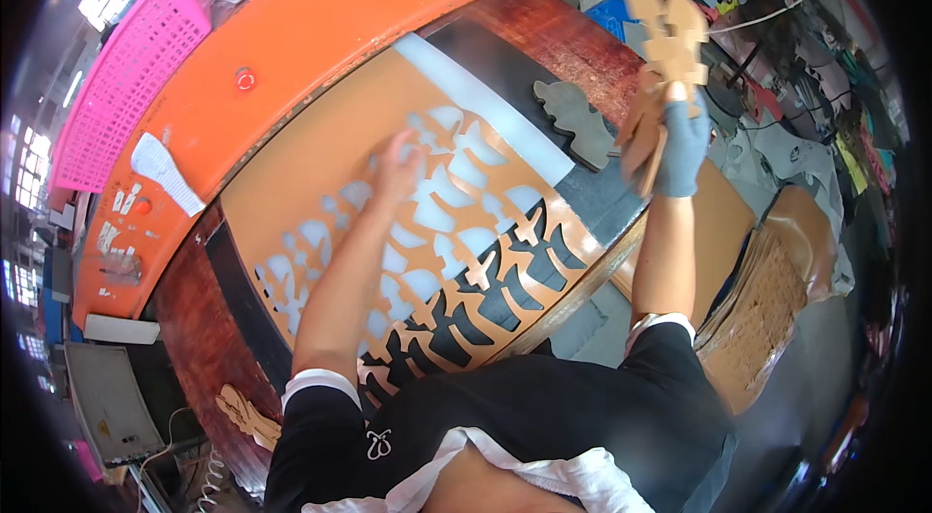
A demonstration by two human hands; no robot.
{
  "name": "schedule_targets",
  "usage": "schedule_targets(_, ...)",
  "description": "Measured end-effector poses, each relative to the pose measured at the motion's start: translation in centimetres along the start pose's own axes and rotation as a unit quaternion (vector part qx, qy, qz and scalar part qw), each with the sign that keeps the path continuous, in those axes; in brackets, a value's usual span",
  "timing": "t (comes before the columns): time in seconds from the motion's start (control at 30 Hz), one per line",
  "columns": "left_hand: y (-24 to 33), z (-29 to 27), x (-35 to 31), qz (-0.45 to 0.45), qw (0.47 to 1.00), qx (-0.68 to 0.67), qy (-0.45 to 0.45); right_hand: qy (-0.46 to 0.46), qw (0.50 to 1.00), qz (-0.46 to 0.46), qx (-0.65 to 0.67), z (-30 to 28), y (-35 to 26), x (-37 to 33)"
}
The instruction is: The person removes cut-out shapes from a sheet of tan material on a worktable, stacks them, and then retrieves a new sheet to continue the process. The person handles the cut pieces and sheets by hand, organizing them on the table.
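Observation:
A tan sheet (301, 139), like leather, lies before me with rows of curved shapes cut out of it; white and black show through the holes. Over the cut part hovers my bare left hand (396, 168), its fingers smeared by motion. Out to the right, my right hand (684, 149) in a grey glove grips several tan cut-out pieces (670, 42) with notched edges. Left of that hand, a dark shaped cutting die (578, 120) rests on the black board (515, 76).
Behind the sheet runs an orange machine beam (320, 37) with a red button (245, 79), a white glove (165, 171) and a pink basket (136, 76). More cut pieces (248, 416) lie at lower left. Stacked brown sheets (757, 304) stand at right, near heaped scraps (777, 47).

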State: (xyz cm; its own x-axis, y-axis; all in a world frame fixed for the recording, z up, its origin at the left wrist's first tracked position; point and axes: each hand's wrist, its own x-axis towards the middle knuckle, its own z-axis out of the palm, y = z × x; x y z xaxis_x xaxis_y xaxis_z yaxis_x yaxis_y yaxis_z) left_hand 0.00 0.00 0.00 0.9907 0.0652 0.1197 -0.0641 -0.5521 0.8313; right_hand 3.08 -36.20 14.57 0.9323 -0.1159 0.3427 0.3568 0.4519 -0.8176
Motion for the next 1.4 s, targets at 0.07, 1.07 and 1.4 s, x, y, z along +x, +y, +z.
schedule_targets(0.07,6.6,3.3,-3.6,0.033,0.982,-0.184,-0.028,-0.027,0.981,-0.039,-0.188,1.9,1.5,-1.6)
schedule_targets(1.07,3.2,-3.3,-34.0,-0.093,0.848,-0.509,0.116,-0.453,0.729,0.512,0.030,18.1,11.2,-25.9)
schedule_targets(1.4,2.9,-4.7,-37.0,-0.016,0.836,-0.527,0.152,-0.553,0.734,0.394,-0.019,20.4,8.7,-27.7)
